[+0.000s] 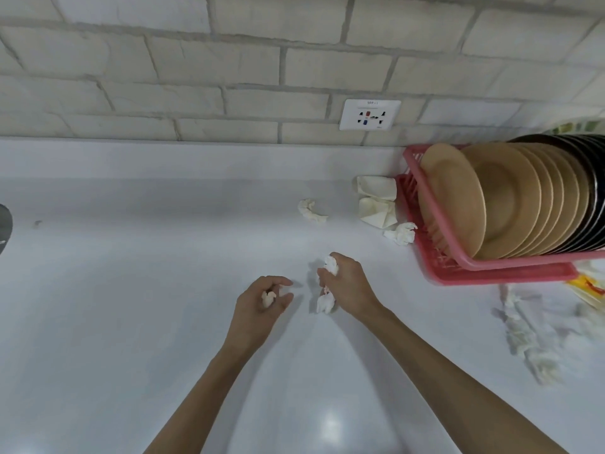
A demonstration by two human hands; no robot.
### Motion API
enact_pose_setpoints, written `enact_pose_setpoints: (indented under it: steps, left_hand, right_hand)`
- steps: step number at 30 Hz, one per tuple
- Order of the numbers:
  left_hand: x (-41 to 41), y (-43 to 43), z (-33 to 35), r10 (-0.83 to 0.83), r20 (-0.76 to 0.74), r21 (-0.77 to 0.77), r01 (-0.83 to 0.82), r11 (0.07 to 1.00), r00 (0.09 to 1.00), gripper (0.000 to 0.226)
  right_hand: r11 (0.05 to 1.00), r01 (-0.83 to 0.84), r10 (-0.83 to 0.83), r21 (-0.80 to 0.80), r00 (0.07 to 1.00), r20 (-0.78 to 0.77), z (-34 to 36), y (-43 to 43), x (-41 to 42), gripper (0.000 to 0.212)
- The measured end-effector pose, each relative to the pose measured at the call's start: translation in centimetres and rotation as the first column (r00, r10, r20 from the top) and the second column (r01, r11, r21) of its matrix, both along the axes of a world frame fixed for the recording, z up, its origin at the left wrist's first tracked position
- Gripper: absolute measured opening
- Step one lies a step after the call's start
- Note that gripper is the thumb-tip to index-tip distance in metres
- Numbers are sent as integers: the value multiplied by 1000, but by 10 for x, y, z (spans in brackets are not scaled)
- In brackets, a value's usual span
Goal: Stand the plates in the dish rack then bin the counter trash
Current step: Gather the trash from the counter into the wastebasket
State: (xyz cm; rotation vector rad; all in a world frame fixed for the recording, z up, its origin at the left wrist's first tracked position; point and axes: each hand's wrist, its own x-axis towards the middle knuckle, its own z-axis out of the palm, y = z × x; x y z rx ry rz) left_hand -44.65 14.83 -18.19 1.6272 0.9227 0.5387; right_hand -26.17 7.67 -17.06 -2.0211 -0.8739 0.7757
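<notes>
Since the plates (491, 198) already stand in the pink dish rack (510, 267), the trash step looks underway: the left hand (258, 306) curls its fingers (280, 282) round a small tissue wad (268, 299), and the right hand (348, 285) grips a bigger crumpled tissue (324, 303) above the table (131, 257). Next, I judge, 3 more scraps (376, 201) near the rack need gathering (no bin in view).

Slender bare forearms (442, 365), bare left grip (262, 301), bare right grip (347, 283).

Glossy white counter (131, 290), pink plastic rack (491, 268), crumpled paper napkins (376, 199), matt tan plates (458, 198).
</notes>
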Motion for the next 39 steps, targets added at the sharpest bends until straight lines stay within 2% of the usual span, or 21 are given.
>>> enact_pose_setpoints:
  steps: [3, 5, 9, 11, 14, 16, 19, 23, 26, 30, 33, 37, 39]
  left_hand:
    - [2, -1, -2, -79, 4, 78, 78, 994, 997, 50]
    - [2, -1, -6, -100, 20, 92, 98, 991, 995, 56]
    - [2, -1, -8, -48, 16, 30, 47, 998, 999, 31]
    - [2, -2, -2, -19, 37, -41, 21, 999, 999, 24]
    - [1, 1, 1, -1, 53, -144, 8, 990, 999, 32]
    - [2, 2, -2, -4, 23, -141, 7, 990, 1000, 38]
    - [5, 0, -5, 0, 20, -199, 4, 980, 1000, 37]
    - [8, -2, -4, 22, 7, -155, -21, 988, 1000, 13]
    - [12, -4, -3, 76, 30, -188, -69, 980, 997, 11]
    - [18, -6, 2, 133, 20, -213, -125, 969, 991, 20]
    - [22, -9, 3, 101, 24, -185, -95, 978, 995, 31]
    - [29, -16, 5, 32, 35, -182, -25, 983, 999, 35]
    - [34, -21, 5, -2, 28, -185, 7, 983, 1000, 38]
  right_hand:
    - [996, -56, 50, -62, 993, -108, 2, -5, -2, 24]
    - [994, -81, 69, -72, 985, -156, 2, -6, -3, 27]
    - [991, -109, 96, -74, 983, -157, 2, -6, -2, 15]
    - [990, -117, 106, -83, 985, -135, 3, -5, -1, 31]
    - [985, -98, 89, -141, 993, -74, 8, -3, -2, 53]
    - [982, -64, 45, -180, 993, -105, 8, -1, -2, 62]
    - [978, -16, -18, -207, 986, -163, 9, 1, -3, 54]
    - [982, -13, -46, -187, 951, -306, 14, 0, -5, 29]
    - [987, -9, -58, -159, 912, -407, 17, -2, -7, 10]
    - [994, -60, 18, -93, 916, -401, 18, -7, -9, 15]
    - [993, -108, 87, -43, 937, -339, 22, -14, -10, 33]
    - [993, -29, -10, -114, 947, -322, 33, -27, -9, 55]
    - [986, 13, -70, -164, 934, -351, 32, -35, -6, 57]
